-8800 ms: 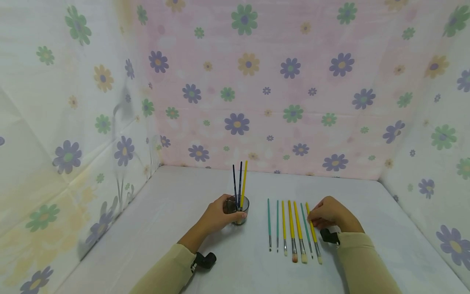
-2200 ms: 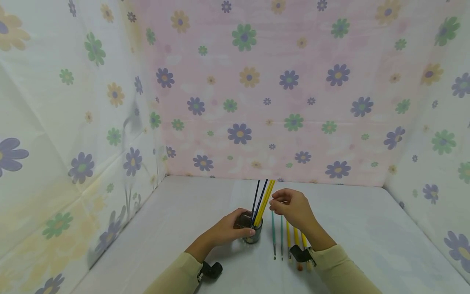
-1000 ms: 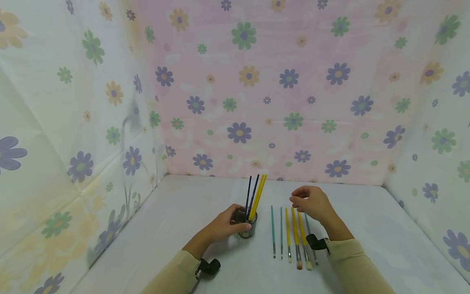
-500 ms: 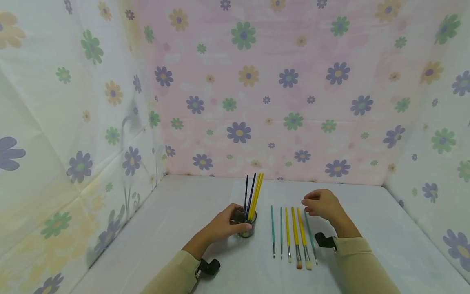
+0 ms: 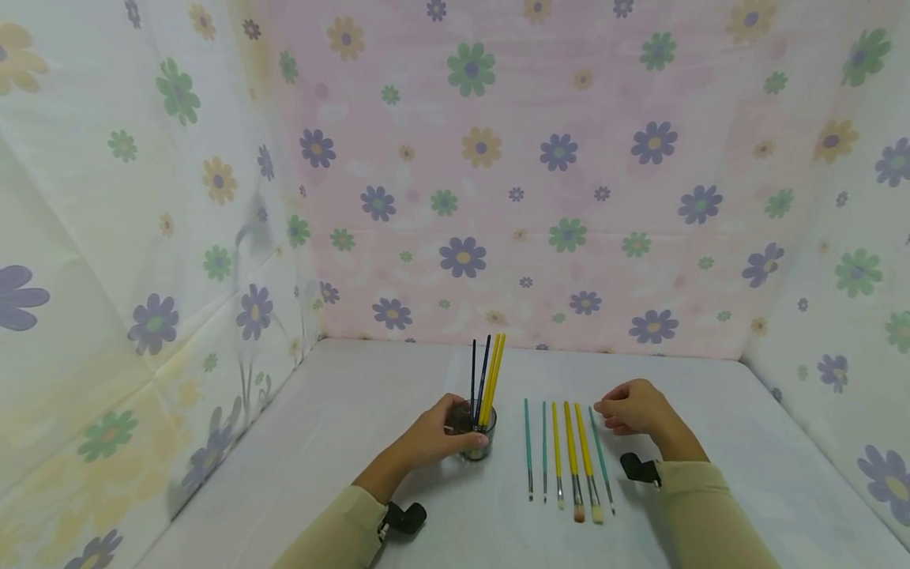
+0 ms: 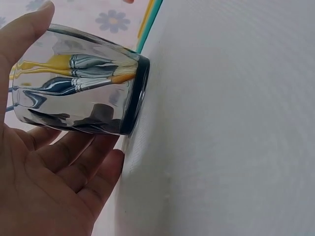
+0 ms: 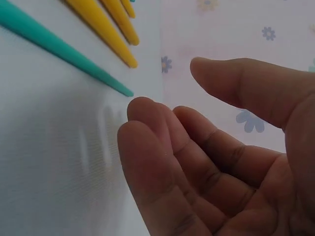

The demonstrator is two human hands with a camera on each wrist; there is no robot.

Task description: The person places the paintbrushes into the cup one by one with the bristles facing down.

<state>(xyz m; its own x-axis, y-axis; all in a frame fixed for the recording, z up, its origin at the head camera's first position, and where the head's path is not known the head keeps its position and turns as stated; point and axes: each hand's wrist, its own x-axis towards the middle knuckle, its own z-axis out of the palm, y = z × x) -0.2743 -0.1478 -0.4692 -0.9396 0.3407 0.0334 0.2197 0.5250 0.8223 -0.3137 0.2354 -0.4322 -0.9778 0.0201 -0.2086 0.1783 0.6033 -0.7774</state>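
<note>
Glass cup (image 5: pixel 478 431) with four brushes (image 5: pixel 486 379) stands on the tabletop (image 5: pixel 341 442), left hand (image 5: pixel 434 435) curled around it; right hand (image 5: pixel 636 408) hovers loosely curled, empty, beside the outermost teal brush (image 5: pixel 600 458).

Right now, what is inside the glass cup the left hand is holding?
The glass cup holds four upright brushes: two dark blue brushes and two yellow brushes. The left hand covers part of the wall, hiding some of the lower ends.

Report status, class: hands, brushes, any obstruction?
Left hand grips glass cup. Right hand empty, beside rightmost teal brush. Nothing between them.
</note>
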